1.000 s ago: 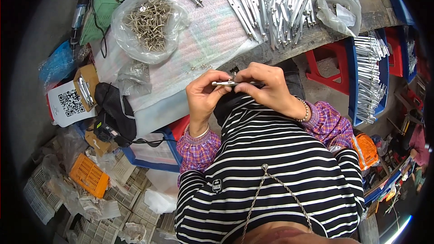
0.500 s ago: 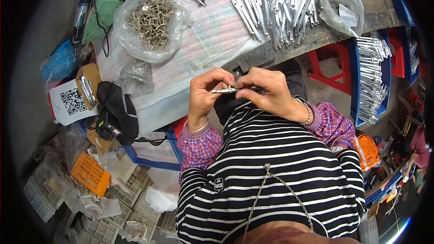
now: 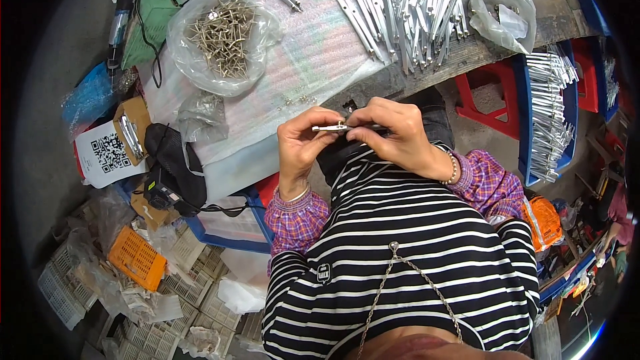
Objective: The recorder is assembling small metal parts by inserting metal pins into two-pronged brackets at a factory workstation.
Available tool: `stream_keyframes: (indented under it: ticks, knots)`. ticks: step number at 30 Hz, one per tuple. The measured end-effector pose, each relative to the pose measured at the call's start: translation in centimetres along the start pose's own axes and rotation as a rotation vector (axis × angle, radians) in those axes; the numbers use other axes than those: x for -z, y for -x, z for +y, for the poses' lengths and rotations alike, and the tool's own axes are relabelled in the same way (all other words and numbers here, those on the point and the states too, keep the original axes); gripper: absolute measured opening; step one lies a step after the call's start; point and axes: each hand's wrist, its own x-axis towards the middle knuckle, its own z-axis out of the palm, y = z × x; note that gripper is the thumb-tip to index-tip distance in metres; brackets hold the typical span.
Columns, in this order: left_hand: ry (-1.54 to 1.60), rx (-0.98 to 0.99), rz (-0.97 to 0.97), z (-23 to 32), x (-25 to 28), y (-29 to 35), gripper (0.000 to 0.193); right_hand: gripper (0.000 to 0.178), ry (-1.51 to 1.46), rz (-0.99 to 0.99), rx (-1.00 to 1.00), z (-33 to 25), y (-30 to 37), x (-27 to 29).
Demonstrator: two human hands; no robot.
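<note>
Both of my hands meet over my lap at the near edge of the table, pinching one slim silver metal strip (image 3: pixel 329 129). My left hand (image 3: pixel 301 141) grips its left end between thumb and bent fingers. From the other side my right hand (image 3: pixel 393 132) holds it, and the fingers hide that end. A small brass-coloured piece shows on top of the strip between the fingertips; I cannot make out its kind. Beyond my hands, many similar silver strips (image 3: pixel 420 17) lie piled on the table. A clear plastic bag (image 3: pixel 180 33) full of metal screws (image 3: pixel 230 33) stands at the left.
On the table's right edge lies another clear bag (image 3: pixel 490 23). A blue tray (image 3: pixel 525 153) with silver strips stands at right, beside a red stool (image 3: pixel 490 107). A black pouch (image 3: pixel 177 160) sits at left. Below are an orange basket (image 3: pixel 137 257) and a blue frame (image 3: pixel 230 243).
My left hand has shifted slightly, and the strip between my fingers now lies a little higher and flatter. My right hand stays nearly in place. The piles have not changed.
</note>
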Motion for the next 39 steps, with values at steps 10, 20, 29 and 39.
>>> stream_keyframes:
  ticks: [10,20,29,39]
  knots:
    - [-0.105,-0.086,0.134,-0.7,-0.4,0.6,0.021,0.016,0.003,-0.008,-0.013,0.4,-0.2,-0.3]
    - [-0.131,-0.174,0.224,-1.2,-0.9,1.2,0.018,0.017,-0.055,-0.013,-0.054,0.7,-0.4,-0.7]
    - [-0.078,-0.108,0.269,-1.0,-0.9,1.3,0.016,0.015,-0.209,-0.041,-0.217,0.8,-0.4,-1.2]
    - [-0.018,-0.065,0.34,-0.5,-2.0,1.1,0.012,0.014,-0.314,-0.063,-0.376,1.1,-0.3,-1.0]
